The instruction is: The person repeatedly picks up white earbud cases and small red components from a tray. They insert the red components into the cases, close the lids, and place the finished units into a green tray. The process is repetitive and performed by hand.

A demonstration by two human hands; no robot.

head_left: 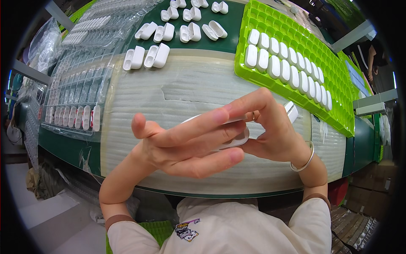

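Right at the middle of the frame, the person has both hands drawn together over a white plastic case (242, 140), mostly hidden by the fingers, with its rounded end showing between the two hands. The left hand (186, 146) comes in from the left, its fingers stretched across the case and its grip closed on it. The right hand (272, 131) bends in at the other end, thumb and forefinger curved close beside the case; whether that grip is pinching it too, I cannot tell. A ring (253, 115) shows on the right hand, and a pale bracelet (311, 156) circles that wrist. Just behind the right hand sits another small white piece (291, 111), partly covered. Below the hands lies a pale padded mat (203, 82) on the dark green bench (80, 156). At the top centre, white cases (190, 32) stand about with their lids open, the nearest two at the mat's far edge. On the upper right, a bright green tray (270, 86) slants across, two rows of rounded white pieces (274, 67) set in its pockets. At the left, a clear plastic tray (78, 95) carries a row of white pieces, some with red, along its near edge.
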